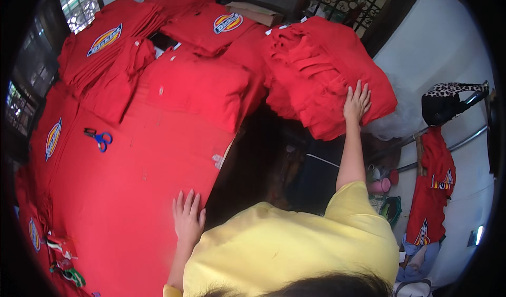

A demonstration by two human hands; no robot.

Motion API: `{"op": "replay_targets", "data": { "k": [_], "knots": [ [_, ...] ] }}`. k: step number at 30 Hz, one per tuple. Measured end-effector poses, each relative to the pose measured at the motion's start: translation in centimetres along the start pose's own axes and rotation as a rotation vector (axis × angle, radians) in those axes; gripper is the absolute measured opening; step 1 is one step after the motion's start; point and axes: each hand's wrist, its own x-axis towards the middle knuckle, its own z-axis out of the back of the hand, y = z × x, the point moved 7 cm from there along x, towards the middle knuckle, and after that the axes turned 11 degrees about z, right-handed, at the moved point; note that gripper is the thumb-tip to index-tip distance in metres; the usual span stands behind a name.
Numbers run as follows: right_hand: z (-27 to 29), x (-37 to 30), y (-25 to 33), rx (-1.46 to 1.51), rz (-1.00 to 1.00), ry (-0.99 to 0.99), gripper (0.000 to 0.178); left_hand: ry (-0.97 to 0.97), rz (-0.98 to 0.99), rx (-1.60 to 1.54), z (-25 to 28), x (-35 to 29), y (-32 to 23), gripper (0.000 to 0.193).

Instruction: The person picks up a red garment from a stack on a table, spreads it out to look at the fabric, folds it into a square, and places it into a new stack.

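Note:
My right hand [358, 104] lies with fingers spread on the side of a tall pile of folded red garments [321, 70] at the back right. Flat on the red-covered table [132, 191], near its right edge, rests my left hand [188, 216], its fingers apart and nothing in them. Blue-handled scissors [99, 139] lie farther left on the table. Beyond them, a folded red shirt [197, 88] sits close to the pile under my right hand.
Stacks of red shirts with printed emblems [105, 49] line the far left. A dark gap separates the table from the right side. A leopard-patterned cap [448, 102] and red shirts [428, 191] hang at right. Pink cups [380, 185] stand below.

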Motion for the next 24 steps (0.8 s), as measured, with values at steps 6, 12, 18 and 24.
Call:
{"op": "replay_targets", "data": {
  "k": [6, 12, 18, 24],
  "knots": [
    [3.1, 3.1, -1.5, 0.263, -0.086, 0.053, 0.041, -0.019, 0.039, 0.002, 0.2, -0.5, 0.2, 0.048],
    [4.0, 6.3, -6.0, 0.336, -0.039, -0.271, 0.026, 0.007, 0.065, -0.013, 0.4, 0.2, -0.1, 0.048],
    [0.2, 8.0, -6.9, 0.383, -0.06, -0.183, 0.023, 0.046, 0.308, -0.389, 0.6, 0.5, 2.8, 0.042],
    [-1.1, 11.3, -8.2, 0.071, -0.168, 0.119, 0.034, -1.03, 0.142, -0.268, 28.1, 1.7, 1.6, 0.035]
  ]
}}
